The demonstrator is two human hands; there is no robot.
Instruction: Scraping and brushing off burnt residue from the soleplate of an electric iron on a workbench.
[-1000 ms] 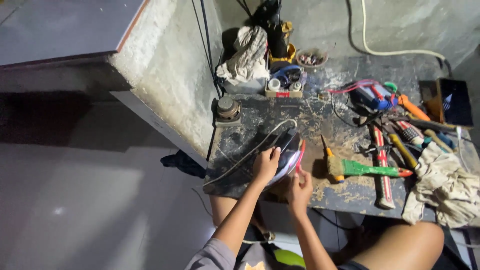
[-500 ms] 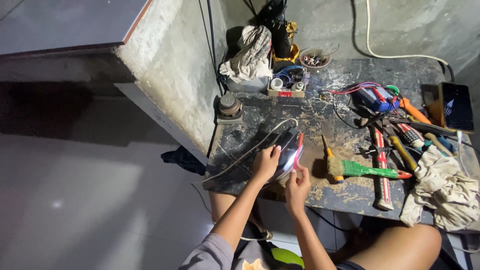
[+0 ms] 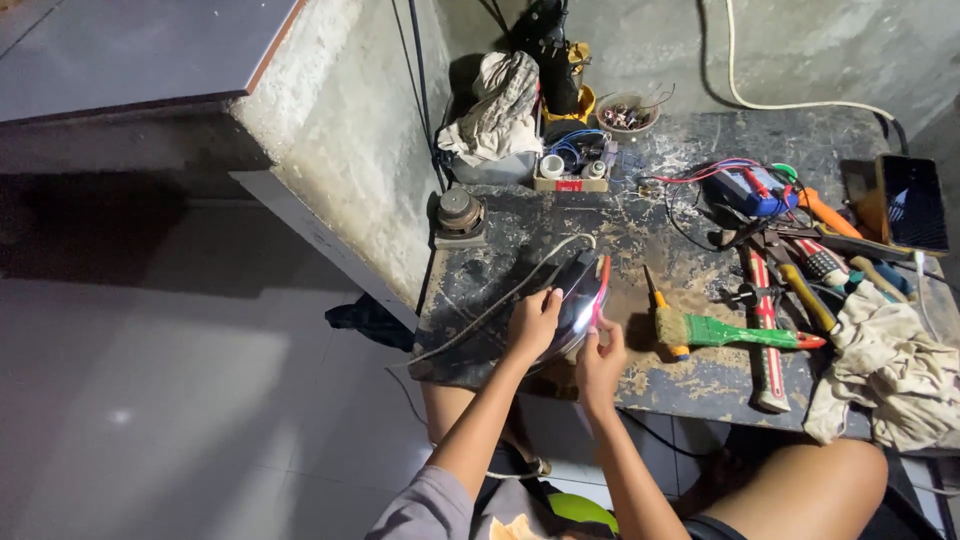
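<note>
The left hand (image 3: 533, 322) grips the shiny metal-soled clothes iron (image 3: 578, 300) tilted on the stained workbench (image 3: 640, 230); right hand (image 3: 598, 362) pinches its near edge, nose pointing away.

Open strip at the front left, clutter to the right

The table (image 3: 500, 225) is bare between the round metal part (image 3: 460, 212) and the iron (image 3: 578, 300); rightward a green-handled brush (image 3: 715, 330), hammer (image 3: 765, 340) and crumpled rag (image 3: 885, 365) crowd the way.
</note>
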